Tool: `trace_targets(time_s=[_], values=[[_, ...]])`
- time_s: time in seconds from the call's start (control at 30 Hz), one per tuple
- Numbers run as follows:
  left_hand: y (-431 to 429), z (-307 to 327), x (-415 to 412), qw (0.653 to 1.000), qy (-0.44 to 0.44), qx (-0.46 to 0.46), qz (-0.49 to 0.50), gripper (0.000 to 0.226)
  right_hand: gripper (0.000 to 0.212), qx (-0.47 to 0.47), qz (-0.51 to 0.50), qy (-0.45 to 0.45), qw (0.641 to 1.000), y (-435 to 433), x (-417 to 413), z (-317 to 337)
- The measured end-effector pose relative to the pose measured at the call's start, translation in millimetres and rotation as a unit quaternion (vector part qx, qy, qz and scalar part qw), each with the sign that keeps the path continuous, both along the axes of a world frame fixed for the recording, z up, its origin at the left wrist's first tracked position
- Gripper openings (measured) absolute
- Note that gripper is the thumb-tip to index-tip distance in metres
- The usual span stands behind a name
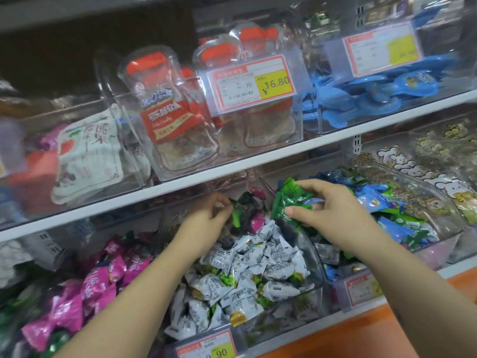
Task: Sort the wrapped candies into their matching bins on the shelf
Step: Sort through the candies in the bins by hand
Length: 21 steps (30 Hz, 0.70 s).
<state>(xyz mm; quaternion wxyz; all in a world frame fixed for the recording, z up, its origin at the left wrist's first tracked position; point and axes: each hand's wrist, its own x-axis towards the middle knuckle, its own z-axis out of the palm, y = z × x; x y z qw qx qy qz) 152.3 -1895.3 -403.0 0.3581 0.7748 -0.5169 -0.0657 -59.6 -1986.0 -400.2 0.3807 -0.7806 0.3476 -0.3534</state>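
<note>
Pinched green plastic-wrapped candies in right hand above right wall of clear plastic white-candy bin, matching green-and-blue heap just right of it; curled left hand at its back, hold unclear.

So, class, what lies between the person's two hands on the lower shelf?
In the head view: dark and pink wrapped candies, plus the green wrapped candies the right hand grips.

On my feed both forearms are bare, from 7 and 4 o'clock; left hand and right hand show short, plain nails.
</note>
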Motion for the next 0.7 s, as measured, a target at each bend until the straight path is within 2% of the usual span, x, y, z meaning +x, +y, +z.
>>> trace_targets(time_s=[0.17,0.23,0.37,0.5,0.6,0.7], values=[[69,-1,-1,0.982,0.154,-0.105,-0.021,0.015,0.051,0.0,0.067,0.027,0.997,37,32,3],[98,-5,7,0.982,0.149,-0.116,-0.013,0.016,0.052,-0.008,0.094,0.041,0.995,56,48,3],[154,-11,18,0.969,0.171,-0.171,0.055,0.025,0.04,-0.013,0.157,0.045,0.987,100,84,-1],[204,-16,35,0.935,0.219,-0.24,0.142,0.008,0.04,0.005,0.214,0.032,0.976,147,124,-8],[239,-13,55,0.914,0.191,-0.295,0.203,0.009,0.039,-0.007,0.25,0.024,0.968,180,150,-11],[271,-14,82,0.903,0.117,-0.292,0.292,0.007,0.039,-0.01,0.277,0.028,0.961,207,176,-8]])
